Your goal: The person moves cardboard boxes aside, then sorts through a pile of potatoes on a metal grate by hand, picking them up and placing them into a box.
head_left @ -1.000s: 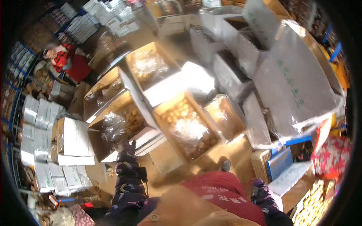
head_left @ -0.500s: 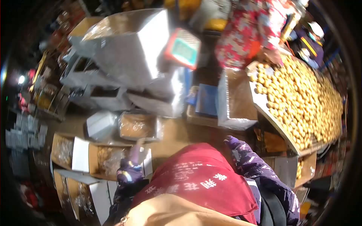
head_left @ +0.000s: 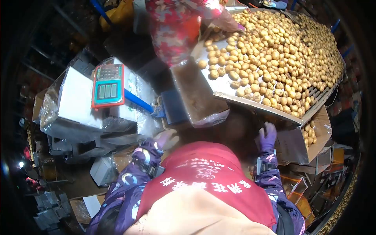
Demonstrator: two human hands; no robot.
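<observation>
My left hand (head_left: 166,139) wears a glove and hangs beside the red apron (head_left: 199,168), its fingers stretched out with nothing in them. The blue-and-red weighing scale display (head_left: 108,87) on a blue post stands ahead of it. My right hand (head_left: 267,136), in a purple glove, is raised in the air with its fingers apart and holds nothing. It is nearest to a cardboard box (head_left: 289,145) with potatoes (head_left: 309,133) in it, under the sorting table's edge. Another lined cardboard box (head_left: 199,92) stands open on the scale's side of the table.
Heaped potatoes (head_left: 274,55) cover much of the metal-edged sorting table (head_left: 254,102). A co-worker in a patterned pink garment (head_left: 172,31) reaches over it. Plastic-wrapped white boxes (head_left: 78,98) are stacked at left. A small white box (head_left: 102,171) lies on the floor.
My view has swung right, towards the potato table, which now looks nearer. My left hand has moved away from the open boxes on the left. Both hands have come forward.
</observation>
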